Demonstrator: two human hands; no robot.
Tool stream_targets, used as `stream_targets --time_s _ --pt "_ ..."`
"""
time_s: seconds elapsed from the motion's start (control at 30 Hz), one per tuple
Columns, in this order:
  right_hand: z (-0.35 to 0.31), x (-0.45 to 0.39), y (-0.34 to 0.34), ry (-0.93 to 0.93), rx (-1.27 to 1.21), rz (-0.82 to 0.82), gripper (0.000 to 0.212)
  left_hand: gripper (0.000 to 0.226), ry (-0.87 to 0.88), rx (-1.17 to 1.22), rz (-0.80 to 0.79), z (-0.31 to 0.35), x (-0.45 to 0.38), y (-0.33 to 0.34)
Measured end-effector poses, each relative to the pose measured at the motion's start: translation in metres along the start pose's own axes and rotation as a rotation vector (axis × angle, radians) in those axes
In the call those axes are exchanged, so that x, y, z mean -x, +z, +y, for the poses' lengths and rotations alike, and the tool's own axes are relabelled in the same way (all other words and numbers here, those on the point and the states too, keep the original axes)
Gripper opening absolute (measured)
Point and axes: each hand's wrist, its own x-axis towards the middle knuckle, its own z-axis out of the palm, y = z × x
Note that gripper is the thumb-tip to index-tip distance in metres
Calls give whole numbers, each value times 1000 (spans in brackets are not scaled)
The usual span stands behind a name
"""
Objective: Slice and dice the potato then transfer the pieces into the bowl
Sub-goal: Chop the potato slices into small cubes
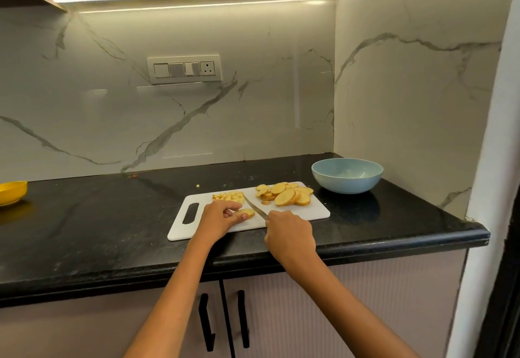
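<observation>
**Potato slice held on the board, knife beside it**

The black counter [112, 231] carries all the things. On it, near the front edge, lies the white cutting board [315, 213], with its handle hole at the left end. Behind the right end of the board, apart from it, stands the blue bowl [347, 176]; nothing can be seen inside it. At the far left edge of the counter there is a yellow dish [11, 192].

The right hand [289, 235] is closed around the handle of the knife [254, 207]. The blade goes up and to the left over the board, and its tip is near the diced pieces [229, 197] at the back of the board.

The left hand [218, 217] holds one potato slice [247, 213] between the thumb and the curled fingers, flat on the board. This slice is just left of the blade, touching it or nearly so.

The pile of round slices [287, 194] lies on the right part of the board, on the other side of the blade from the left hand. One small piece [198, 186] lies alone on the counter behind the board.
</observation>
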Motion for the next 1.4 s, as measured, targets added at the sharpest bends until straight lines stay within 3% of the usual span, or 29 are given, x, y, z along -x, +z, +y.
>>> stream_targets --time_s 0.87,1.2,1.4 --pt "-13 1 -3 -101 126 -52 28 22 27 -26 17 7 -1 -1" --pt "-9 3 0 -56 117 -17 24 37 31 -22 18 4 2 2" --pt "-6 4 0 2 12 -14 24 41 -46 79 100 -1 0 0"
